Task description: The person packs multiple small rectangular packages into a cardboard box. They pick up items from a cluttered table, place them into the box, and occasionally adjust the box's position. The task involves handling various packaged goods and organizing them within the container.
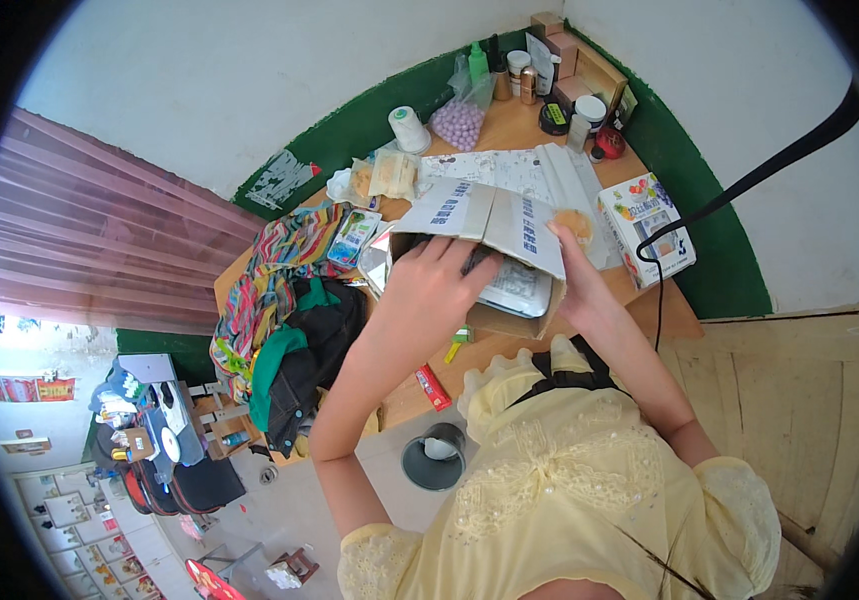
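Note:
A white cardboard box (437, 206) with blue printing is tilted above the wooden table, its open end facing me. My right hand (578, 277) grips the box by its right side. Into the opening reaches my left hand (433, 281), its fingertips partly hidden under the upper panel. Inside the box, to the right of those fingers, a pale plastic packet (519, 289) shows. Whether the left fingers hold anything is hidden. Just beyond my right hand is a round wrapped pastry (573, 223).
Striped cloth (268, 259) and a dark garment (290, 375) cover the table's left side. Wrapped snacks (393, 174), a thread cone (408, 129) and purple beads (459, 124) stand behind. A printed carton (647, 229) sits right, near a black cable (759, 169). Below is a bin (433, 456).

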The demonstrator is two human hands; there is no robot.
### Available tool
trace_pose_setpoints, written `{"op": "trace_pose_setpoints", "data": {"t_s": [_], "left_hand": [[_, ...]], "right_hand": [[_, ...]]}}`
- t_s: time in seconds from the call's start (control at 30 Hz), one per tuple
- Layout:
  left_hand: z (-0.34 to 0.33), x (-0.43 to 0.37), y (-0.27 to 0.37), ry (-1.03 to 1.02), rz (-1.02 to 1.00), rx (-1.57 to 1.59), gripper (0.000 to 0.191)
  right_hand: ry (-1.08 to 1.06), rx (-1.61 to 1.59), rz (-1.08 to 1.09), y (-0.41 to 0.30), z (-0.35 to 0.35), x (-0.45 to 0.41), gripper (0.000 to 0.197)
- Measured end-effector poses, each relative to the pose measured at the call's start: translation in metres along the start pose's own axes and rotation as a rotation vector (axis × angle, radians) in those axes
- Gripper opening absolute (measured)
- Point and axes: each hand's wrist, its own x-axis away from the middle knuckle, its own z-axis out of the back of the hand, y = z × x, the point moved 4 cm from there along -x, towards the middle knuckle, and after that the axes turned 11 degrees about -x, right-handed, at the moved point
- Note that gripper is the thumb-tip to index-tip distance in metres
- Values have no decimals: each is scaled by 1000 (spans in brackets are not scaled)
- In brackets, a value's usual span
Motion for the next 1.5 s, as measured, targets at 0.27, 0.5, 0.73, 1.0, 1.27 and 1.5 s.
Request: {"op": "trace_pose_setpoints", "data": {"t_s": [0.27,0.5,0.73,1.0,1.27,1.5], "left_hand": [[-2,-2,0,-248,54,335,32],[-29,-13,4,-224,79,308,24],[-37,-14,7,-141,126,451,27],[-51,-14,12,-214,51,360,34],[-21,-31,4,-108,29,252,29],[7,30,-69,314,466,352,14]], "right_hand": [[13,5,7,-2,5,-3,49],[65,63,64,-10,-4,4,54],[96,107,144,-23,7,4,56],[129,89,159,-22,18,4,54],[148,38,212,-34,16,0,52],[310,34,289,-47,37,-5,56]]}}
